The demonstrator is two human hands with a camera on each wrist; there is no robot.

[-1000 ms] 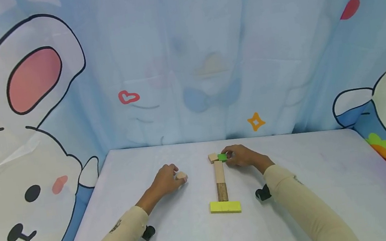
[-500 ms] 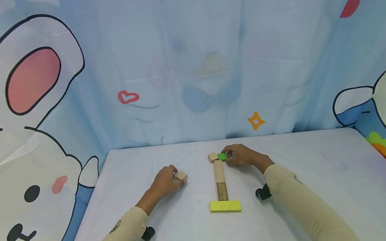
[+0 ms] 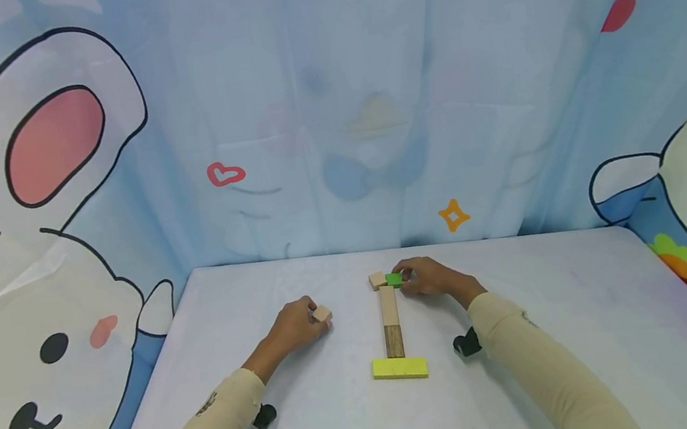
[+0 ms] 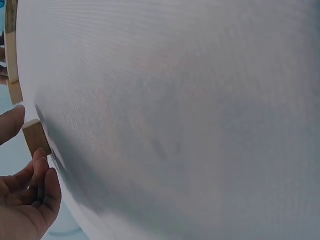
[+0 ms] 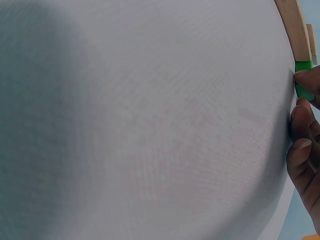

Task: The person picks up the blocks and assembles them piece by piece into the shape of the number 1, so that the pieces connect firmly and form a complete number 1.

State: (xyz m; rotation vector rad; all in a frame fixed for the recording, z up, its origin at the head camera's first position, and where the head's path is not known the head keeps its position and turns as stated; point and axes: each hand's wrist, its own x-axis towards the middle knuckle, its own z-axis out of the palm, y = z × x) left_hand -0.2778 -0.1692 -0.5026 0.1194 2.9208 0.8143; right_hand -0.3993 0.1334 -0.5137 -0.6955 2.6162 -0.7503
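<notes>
My left hand (image 3: pixel 296 324) holds a small plain wooden block (image 3: pixel 321 313) at its fingertips, left of a line of blocks. Fingertips touch one end of this block in the left wrist view, where it stands close to the table. At the far end of the line, my right hand (image 3: pixel 426 277) pinches a green block (image 3: pixel 394 280), partly hidden by the fingers. Beside the green block sits another light wooden block (image 3: pixel 378 281). A pale long block (image 3: pixel 388 305) and a darker brown block (image 3: pixel 393 341) run toward the person, ending at a yellow block (image 3: pixel 399 368) laid crosswise.
The blocks lie on a table with a white cloth (image 3: pixel 318 408). Behind it hangs a blue curtain (image 3: pixel 301 103) with cartoon prints. A dark wrist camera (image 3: pixel 265 417) is under the left forearm, and another dark camera (image 3: pixel 466 343) is by the right sleeve.
My left hand has shifted very slightly toward the person, and more of its wooden block shows. The right hand stays at the green block.
</notes>
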